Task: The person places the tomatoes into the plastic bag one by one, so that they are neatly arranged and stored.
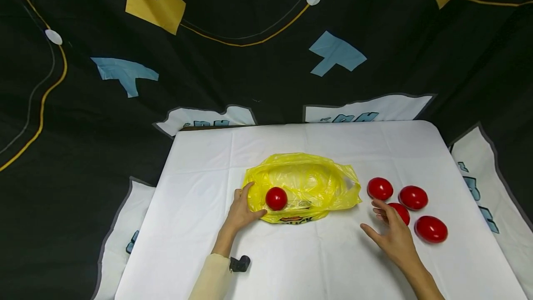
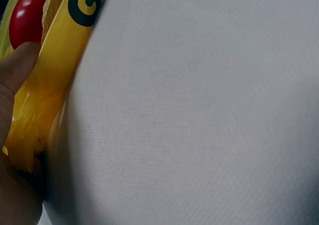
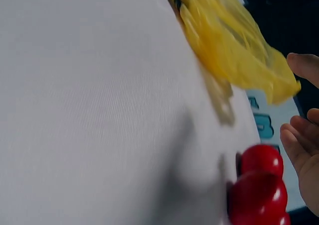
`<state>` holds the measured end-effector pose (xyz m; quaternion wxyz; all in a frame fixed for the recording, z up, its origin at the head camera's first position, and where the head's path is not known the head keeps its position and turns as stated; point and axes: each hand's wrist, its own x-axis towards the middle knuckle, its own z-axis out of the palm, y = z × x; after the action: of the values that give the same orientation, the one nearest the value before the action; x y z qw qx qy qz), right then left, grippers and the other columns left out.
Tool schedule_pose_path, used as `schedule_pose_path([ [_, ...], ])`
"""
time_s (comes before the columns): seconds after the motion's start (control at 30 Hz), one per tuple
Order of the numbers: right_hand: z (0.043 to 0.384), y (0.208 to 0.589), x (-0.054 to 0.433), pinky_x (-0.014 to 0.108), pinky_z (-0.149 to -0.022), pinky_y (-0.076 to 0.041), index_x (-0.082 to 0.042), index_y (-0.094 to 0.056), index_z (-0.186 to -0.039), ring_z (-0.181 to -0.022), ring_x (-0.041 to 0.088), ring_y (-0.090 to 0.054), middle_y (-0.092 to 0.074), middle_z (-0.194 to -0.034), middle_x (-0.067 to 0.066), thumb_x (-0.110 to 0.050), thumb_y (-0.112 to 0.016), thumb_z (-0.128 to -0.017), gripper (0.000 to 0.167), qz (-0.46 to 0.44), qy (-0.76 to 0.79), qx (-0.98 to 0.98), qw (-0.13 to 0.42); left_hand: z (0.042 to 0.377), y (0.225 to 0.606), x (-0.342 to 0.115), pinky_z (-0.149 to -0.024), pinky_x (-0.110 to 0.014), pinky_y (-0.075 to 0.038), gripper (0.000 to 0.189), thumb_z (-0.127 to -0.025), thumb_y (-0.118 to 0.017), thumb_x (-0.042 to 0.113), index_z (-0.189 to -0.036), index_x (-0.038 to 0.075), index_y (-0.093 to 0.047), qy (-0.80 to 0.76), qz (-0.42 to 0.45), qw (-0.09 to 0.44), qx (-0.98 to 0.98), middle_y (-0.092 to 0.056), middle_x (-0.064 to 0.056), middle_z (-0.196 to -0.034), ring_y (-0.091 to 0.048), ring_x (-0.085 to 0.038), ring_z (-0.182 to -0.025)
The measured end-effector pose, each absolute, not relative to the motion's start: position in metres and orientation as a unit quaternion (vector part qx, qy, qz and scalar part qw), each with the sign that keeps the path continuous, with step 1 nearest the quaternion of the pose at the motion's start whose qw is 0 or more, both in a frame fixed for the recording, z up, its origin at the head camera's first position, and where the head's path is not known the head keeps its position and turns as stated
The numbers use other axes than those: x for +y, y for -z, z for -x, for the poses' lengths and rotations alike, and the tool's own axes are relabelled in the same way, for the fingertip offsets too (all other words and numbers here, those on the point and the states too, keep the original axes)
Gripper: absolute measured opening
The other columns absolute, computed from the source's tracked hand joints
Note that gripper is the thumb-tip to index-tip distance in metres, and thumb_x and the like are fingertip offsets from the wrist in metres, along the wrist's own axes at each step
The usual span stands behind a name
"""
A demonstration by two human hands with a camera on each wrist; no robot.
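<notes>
My right hand [image 1: 393, 237] is nearest me, fingers spread and loose, holding nothing, hovering over the red ball [image 1: 400, 212] just under my fingertips; three more red balls lie beyond and to the outer side of it, one ahead [image 1: 380, 188], one further out [image 1: 413, 197], one beside my knuckles [image 1: 430, 228]. Across from it, my left hand [image 1: 243, 211] pinches the near edge of the yellow plastic bag [image 1: 308, 184], thumb on top and fingers curled round the film, with a fifth red ball [image 1: 276, 198] lying on or in the bag right beside my thumb. Everything rests on the white tablecloth [image 1: 291, 263]. I think the risk is that these round balls roll: a clumsy touch could knock one into its neighbours and send them towards the table edge, and the thin bag could slip or fold shut under my pinch. The right wrist view shows my open fingers [image 3: 299, 145] apart from the balls, which the head view leaves unclear; the left wrist view shows my thumb [image 2: 17, 68] pressed on the bag film beside the ball [image 2: 29, 22], but nothing of the other four.
</notes>
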<state>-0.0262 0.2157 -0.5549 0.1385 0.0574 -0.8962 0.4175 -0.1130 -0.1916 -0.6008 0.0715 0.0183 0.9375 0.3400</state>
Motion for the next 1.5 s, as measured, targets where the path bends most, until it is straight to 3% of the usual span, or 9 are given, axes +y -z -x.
schedule_pose_path([
  [0.2,0.019,0.56,0.235,0.001,-0.084,-0.032,0.001,-0.049,-0.129,-0.095,0.016,-0.054,-0.058,-0.117,0.013,-0.006,-0.088,-0.061,0.078,-0.019,-0.39,-0.908,0.152,0.112,0.6,-0.191,-0.078,-0.039,-0.045,0.097,-0.066,-0.084,0.039,-0.145,0.02,-0.031,-0.339,-0.019,0.068,0.938,-0.037,-0.01,-0.107,-0.05,-0.025,-0.086],
  [0.5,0.01,0.553,0.258,-0.003,-0.081,-0.026,-0.002,-0.047,-0.133,-0.096,-0.002,-0.048,-0.057,-0.12,0.013,-0.015,-0.086,-0.068,0.077,0.051,-0.361,-0.921,0.138,0.113,0.6,-0.192,-0.078,-0.037,-0.044,0.098,-0.066,-0.084,0.039,-0.146,0.021,-0.03,-0.339,-0.021,0.071,0.938,-0.037,-0.01,-0.108,-0.05,-0.024,-0.085],
  [0.67,0.008,0.551,0.265,-0.003,-0.08,-0.027,0.0,-0.045,-0.134,-0.097,-0.002,-0.049,-0.055,-0.119,0.016,-0.014,-0.085,-0.07,0.077,0.066,-0.371,-0.917,0.128,0.114,0.601,-0.193,-0.079,-0.037,-0.044,0.098,-0.066,-0.084,0.039,-0.146,0.022,-0.03,-0.34,-0.023,0.068,0.938,-0.037,-0.01,-0.108,-0.049,-0.024,-0.086],
  [0.9,0.008,0.556,0.27,-0.003,-0.079,-0.029,0.0,-0.044,-0.135,-0.095,-0.015,-0.041,-0.054,-0.122,0.019,-0.016,-0.084,-0.071,0.077,0.071,-0.379,-0.913,0.131,0.114,0.601,-0.193,-0.081,-0.042,-0.045,0.098,-0.066,-0.084,0.038,-0.146,0.02,-0.03,-0.351,-0.026,0.065,0.934,-0.037,-0.012,-0.112,-0.05,-0.027,-0.089],
  [0.97,0.008,0.557,0.271,-0.003,-0.079,-0.029,0.0,-0.044,-0.135,-0.098,-0.007,-0.047,-0.053,-0.124,0.019,-0.017,-0.084,-0.072,0.076,0.077,-0.377,-0.914,0.129,0.114,0.601,-0.193,-0.083,-0.043,-0.045,0.098,-0.066,-0.084,0.038,-0.146,0.02,-0.03,-0.351,-0.025,0.066,0.934,-0.037,-0.013,-0.113,-0.05,-0.027,-0.091],
  [1.07,0.008,0.558,0.272,-0.003,-0.079,-0.028,-0.001,-0.042,-0.136,-0.104,0.016,-0.055,-0.052,-0.126,0.02,-0.019,-0.082,-0.074,0.076,0.084,-0.377,-0.915,0.119,0.114,0.602,-0.193,-0.084,-0.043,-0.045,0.098,-0.066,-0.084,0.038,-0.146,0.021,-0.03,-0.347,-0.022,0.067,0.935,-0.037,-0.012,-0.114,-0.051,-0.028,-0.093],
  [1.17,0.009,0.56,0.273,-0.002,-0.08,-0.027,0.0,-0.041,-0.137,-0.104,0.036,-0.055,-0.05,-0.126,0.021,-0.019,-0.081,-0.075,0.076,0.086,-0.381,-0.913,0.113,0.114,0.602,-0.192,-0.085,-0.042,-0.045,0.099,-0.066,-0.085,0.038,-0.146,0.022,-0.03,-0.345,-0.02,0.069,0.936,-0.037,-0.012,-0.114,-0.05,-0.028,-0.094],
  [1.43,0.009,0.569,0.272,0.003,-0.087,-0.031,-0.004,-0.041,-0.139,-0.104,0.035,-0.052,-0.05,-0.123,0.019,-0.019,-0.083,-0.074,0.079,0.103,-0.375,-0.913,0.121,0.114,0.603,-0.193,-0.083,-0.043,-0.045,0.098,-0.067,-0.084,0.039,-0.146,0.02,-0.03,-0.343,-0.025,0.066,0.937,-0.037,-0.012,-0.112,-0.05,-0.027,-0.093],
  [1.5,0.009,0.571,0.272,0.016,-0.092,-0.038,-0.004,-0.04,-0.14,-0.106,0.036,-0.051,-0.049,-0.124,0.02,-0.02,-0.083,-0.074,0.08,0.107,-0.373,-0.914,0.119,0.114,0.603,-0.193,-0.082,-0.043,-0.045,0.098,-0.067,-0.084,0.039,-0.146,0.019,-0.03,-0.344,-0.025,0.066,0.936,-0.037,-0.012,-0.112,-0.05,-0.026,-0.092],
])
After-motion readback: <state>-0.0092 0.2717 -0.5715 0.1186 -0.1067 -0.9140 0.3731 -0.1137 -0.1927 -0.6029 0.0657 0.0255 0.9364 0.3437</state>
